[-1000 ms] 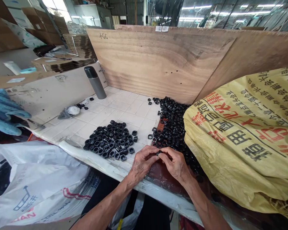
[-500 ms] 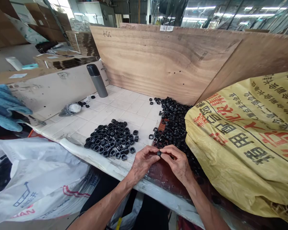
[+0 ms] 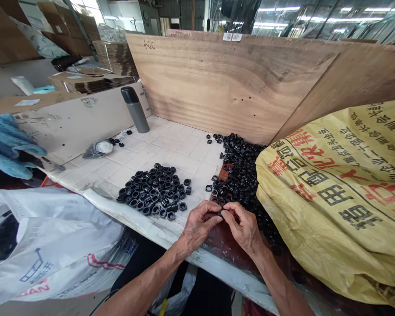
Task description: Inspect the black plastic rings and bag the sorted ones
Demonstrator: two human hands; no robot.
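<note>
Near the table's front edge, my left hand (image 3: 200, 222) and my right hand (image 3: 242, 224) meet fingertip to fingertip. Between them they pinch a small black nut-like plastic ring (image 3: 220, 213), mostly covered by the fingers. To the left of my hands lies a loose pile of black rings (image 3: 153, 189) on the white tiled surface. Behind and right of my hands spreads a larger heap of black rings (image 3: 242, 166), some on a reddish-brown board (image 3: 224, 239) under my hands.
A yellow printed sack (image 3: 332, 197) bulges beside the heap on the right. A grey flask (image 3: 136, 112) stands far left, near a small plastic bag (image 3: 98, 149). Wooden panels (image 3: 224, 83) wall the back. A white sack (image 3: 59, 250) hangs at the front left.
The view has shifted slightly. My fingers have changed their hold a little on the small black ring; both hands stay together in the same place.
</note>
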